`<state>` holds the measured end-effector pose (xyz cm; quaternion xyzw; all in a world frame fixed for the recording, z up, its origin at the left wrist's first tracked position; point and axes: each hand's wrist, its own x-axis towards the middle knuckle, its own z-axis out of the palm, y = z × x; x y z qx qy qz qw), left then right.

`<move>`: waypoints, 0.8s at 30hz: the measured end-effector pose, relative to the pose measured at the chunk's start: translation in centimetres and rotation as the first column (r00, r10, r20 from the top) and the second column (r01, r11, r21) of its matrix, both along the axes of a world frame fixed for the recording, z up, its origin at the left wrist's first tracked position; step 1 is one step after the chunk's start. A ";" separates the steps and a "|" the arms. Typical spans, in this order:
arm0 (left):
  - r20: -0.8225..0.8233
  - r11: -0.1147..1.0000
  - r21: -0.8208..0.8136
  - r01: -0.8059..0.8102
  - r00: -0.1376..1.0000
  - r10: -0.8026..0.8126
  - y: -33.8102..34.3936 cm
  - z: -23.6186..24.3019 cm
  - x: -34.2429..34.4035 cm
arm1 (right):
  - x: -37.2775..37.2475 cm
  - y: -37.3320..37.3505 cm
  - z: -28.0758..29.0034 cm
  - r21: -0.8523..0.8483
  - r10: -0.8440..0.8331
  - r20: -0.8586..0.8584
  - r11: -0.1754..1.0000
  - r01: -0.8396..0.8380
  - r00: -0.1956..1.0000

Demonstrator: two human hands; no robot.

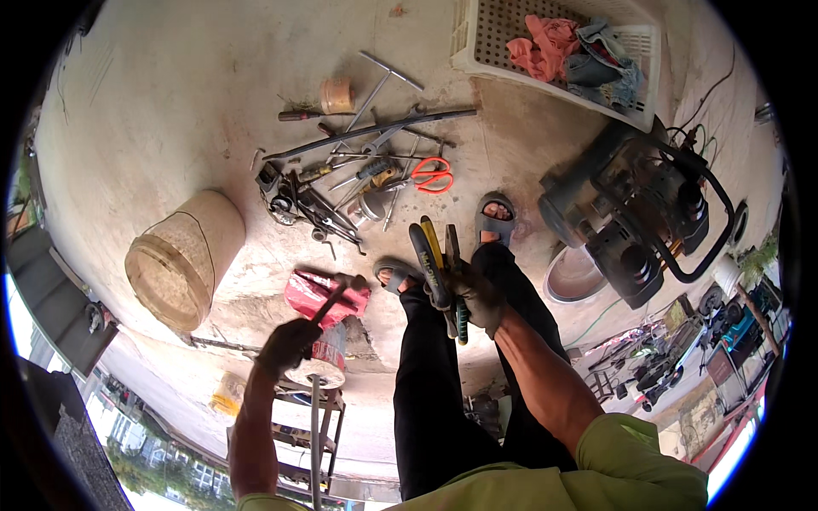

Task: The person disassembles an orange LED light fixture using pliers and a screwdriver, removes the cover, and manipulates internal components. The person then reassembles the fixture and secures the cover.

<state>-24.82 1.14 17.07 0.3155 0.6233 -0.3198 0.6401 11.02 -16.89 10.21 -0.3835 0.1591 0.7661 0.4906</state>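
Observation:
My left hand (288, 347), in a dark glove, is closed round the handle of a hammer (334, 298). The hammer's head points up and away, over a red bag or cloth (311, 294) draped near a red-and-white bucket (328, 356). In my gloved right hand (481, 300) is a bunch of hand tools, held in front of my legs. Among them are yellow-and-black pliers (432, 255); another has green-and-black handles (461, 322). The fingers partly hide how many tools there are.
Ahead lies a pile of tools with orange-handled scissors (433, 175), wrenches and a T-handle bar (388, 72). A large dirty bucket (192, 255) stands left. At right are a black framed machine (635, 213) and a round basin (575, 274). A white crate (464, 47) holds cloths.

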 end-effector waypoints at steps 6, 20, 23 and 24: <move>0.457 0.983 -0.092 -0.156 0.871 0.181 -7.5 20.6 2.3 | 1.6 -6.9 8.8 0.052 -0.162 -0.075 0.985 0.166 0.984; -0.167 0.720 0.176 0.671 0.741 -0.650 -8.8 16.3 -5.6 | -1.0 -44.6 27.8 -0.734 0.312 0.519 0.639 0.228 0.796; -0.142 0.654 0.160 0.739 0.673 -0.726 -8.6 15.9 -0.3 | -10.0 -56.3 29.0 -0.924 0.432 0.332 0.329 0.197 0.838; -0.124 0.625 0.175 0.761 0.646 -0.753 -8.7 15.7 2.5 | -12.6 -58.4 31.6 -0.938 0.469 0.301 0.301 0.169 0.830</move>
